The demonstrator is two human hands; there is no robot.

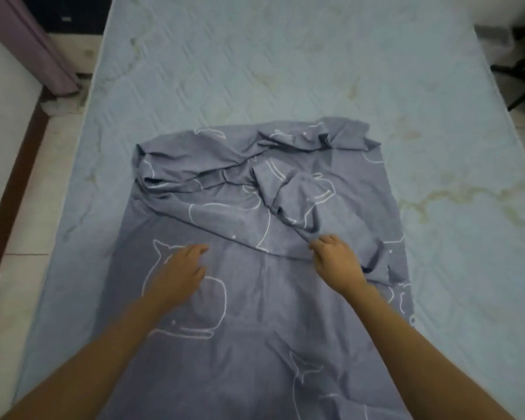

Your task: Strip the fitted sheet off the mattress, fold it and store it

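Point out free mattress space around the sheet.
Bare mattress beyond the bunched far edge of the sheet, widest patch; narrower strips between sheet and each mattress side. Crowded: near middle, where left hand lies flat on the sheet and right hand pinches a fold.

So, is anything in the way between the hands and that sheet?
Nothing visible. The left hand lies flat on the sheet, and the right hand pinches a fold of it. The sheet lies loose on the bare mattress.
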